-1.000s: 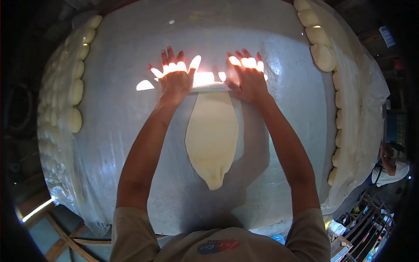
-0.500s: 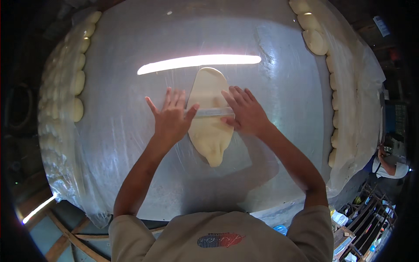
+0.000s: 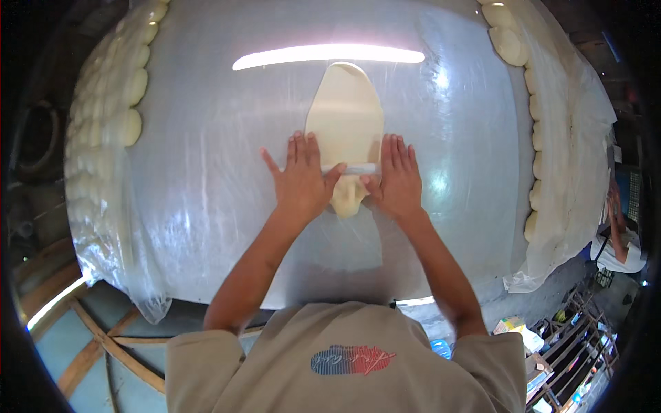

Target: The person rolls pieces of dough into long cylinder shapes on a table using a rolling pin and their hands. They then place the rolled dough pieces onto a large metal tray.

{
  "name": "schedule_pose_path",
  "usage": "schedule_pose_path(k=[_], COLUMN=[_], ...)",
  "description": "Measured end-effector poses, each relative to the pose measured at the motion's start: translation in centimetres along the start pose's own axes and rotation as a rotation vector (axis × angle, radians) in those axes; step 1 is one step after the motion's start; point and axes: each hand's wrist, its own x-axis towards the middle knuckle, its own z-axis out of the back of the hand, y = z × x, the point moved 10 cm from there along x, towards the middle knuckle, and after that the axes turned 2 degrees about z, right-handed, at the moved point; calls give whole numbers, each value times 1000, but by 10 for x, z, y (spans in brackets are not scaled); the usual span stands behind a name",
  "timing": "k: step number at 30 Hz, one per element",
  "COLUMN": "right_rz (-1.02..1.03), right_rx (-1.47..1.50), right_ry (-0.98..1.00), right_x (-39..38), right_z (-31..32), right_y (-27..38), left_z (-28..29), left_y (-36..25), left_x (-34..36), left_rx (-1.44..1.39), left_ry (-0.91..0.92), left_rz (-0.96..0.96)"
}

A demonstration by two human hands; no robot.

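Observation:
A pale sheet of dough (image 3: 344, 113) lies lengthwise on the table in front of me, rounded at its far end and narrow and lumpy at its near end. A light-coloured rolling pin (image 3: 360, 168) lies across its lower part. My left hand (image 3: 301, 179) rests flat on the pin's left part, fingers stretched forward, thumb pointing inward. On the pin's right part lies my right hand (image 3: 399, 177), also flat, with its fingers straight and thumb inward. Both hands are open and cover the pin's ends.
Rows of dough balls (image 3: 133, 127) under clear plastic sheeting (image 3: 155, 296) line the left side. More dough pieces (image 3: 509, 47) lie along the right side, partly under plastic (image 3: 575, 138). At the far right is another person (image 3: 618, 251), near a cluttered rack (image 3: 578, 344).
The rolling pin has moved along the dough toward its near end, with both hands on it. The dough's far part looks wider. My right hand has straightened, and the whole view has shifted.

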Motion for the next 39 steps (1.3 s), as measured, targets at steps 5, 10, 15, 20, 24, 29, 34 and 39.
schedule_pose_path(k=[5,10,15,20,24,29,34,39], right_rz=[-85,-100,-110,-187,-213,-174,-60,-23], right_rx=[111,-30,11,44,-70,-83,-15,55], right_ry=[68,153,263,114,92,141,44,-22], right_x=[86,89,-5,32,-9,-71,-140,-191], right_z=[10,-35,-34,-9,-12,2,13,27], right_y=[-6,-9,20,17,11,52,84,97], left_z=[51,11,-16,18,0,-27,-48,-66], left_y=[7,8,-2,10,-5,-3,-1,0], left_x=[43,45,-31,4,-31,-106,-188,-248], left_rx=[-150,-163,-58,-87,-46,41,14,51], left_ry=[-337,-330,-156,-241,-217,-213,-175,-206], left_rz=[17,38,21,76,31,-26,-71,-192])
